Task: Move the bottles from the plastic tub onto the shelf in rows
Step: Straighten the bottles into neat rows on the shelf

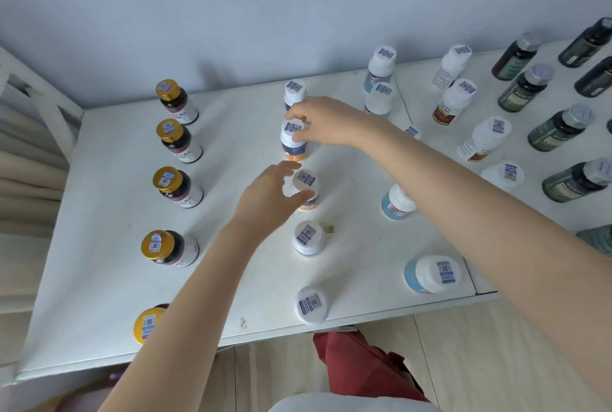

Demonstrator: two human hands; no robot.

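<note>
On the white shelf top (99,213), a middle row of white-capped bottles runs front to back. My right hand (324,123) pinches the cap of a white bottle with a blue and orange label (293,143), which stands upright in that row. Just in front of it, my left hand (268,199) curls round another white-capped bottle (306,184), thumb on its near side and fingers at its far side. Two more white-capped bottles (308,239) (311,305) stand nearer me, and one (294,93) stands behind.
A row of gold-capped dark bottles (167,180) lines the left side. White and blue bottles (430,274) and dark green bottles (559,128) fill the right. The wall closes the back. The shelf's front edge (265,335) lies above wooden floor and red trousers (361,365).
</note>
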